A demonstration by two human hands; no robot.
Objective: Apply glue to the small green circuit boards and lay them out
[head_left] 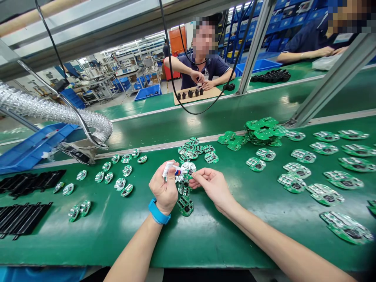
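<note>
My left hand (165,187), with a blue band at the wrist, is wrapped round a small white tube (168,169) with a red and blue marking. The tube's narrow tip points right, towards a green circuit board (190,167). That board is pinched by its edge between the thumb and fingers of my right hand (213,184). Just below lie more circuit boards (185,205), partly overlapping. Behind my hands is a loose cluster of boards (189,149). Whether the tube's tip touches the held board I cannot tell.
Many circuit boards (340,180) are spread over the green bench at right, beside a stacked pile (264,129). Smaller boards (120,184) and black strips (23,219) lie left. A foil duct (58,107) and hanging cable (173,78) intrude. Two people work opposite.
</note>
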